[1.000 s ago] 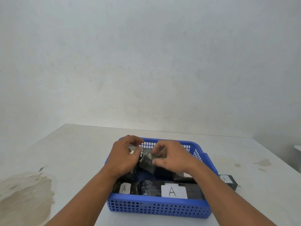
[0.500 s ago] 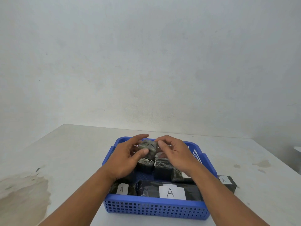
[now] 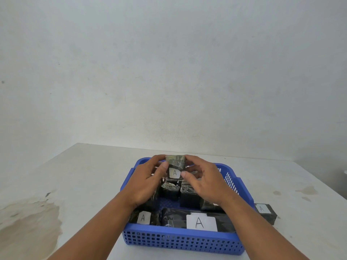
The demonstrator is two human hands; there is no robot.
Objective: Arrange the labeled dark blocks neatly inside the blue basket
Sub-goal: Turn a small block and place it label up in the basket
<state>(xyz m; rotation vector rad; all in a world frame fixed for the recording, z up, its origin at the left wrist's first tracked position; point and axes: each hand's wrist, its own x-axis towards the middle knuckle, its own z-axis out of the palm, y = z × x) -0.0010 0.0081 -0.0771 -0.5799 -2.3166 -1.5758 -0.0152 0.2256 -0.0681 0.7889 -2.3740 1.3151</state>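
Small dark wrapped block with a white "A" label (image 3: 175, 167): held upright, centre of frame, over the far end of the blue perforated plastic basket (image 3: 180, 231). Left hand (image 3: 148, 182) and right hand (image 3: 204, 182) each have a pinching grip on one side of it, thumb in front. Long dark block with a large "A" label (image 3: 199, 220) lies along the basket's near wall. Another labelled dark block (image 3: 265, 212) sits on the white counter (image 3: 84, 175), lower right, just outside the basket.
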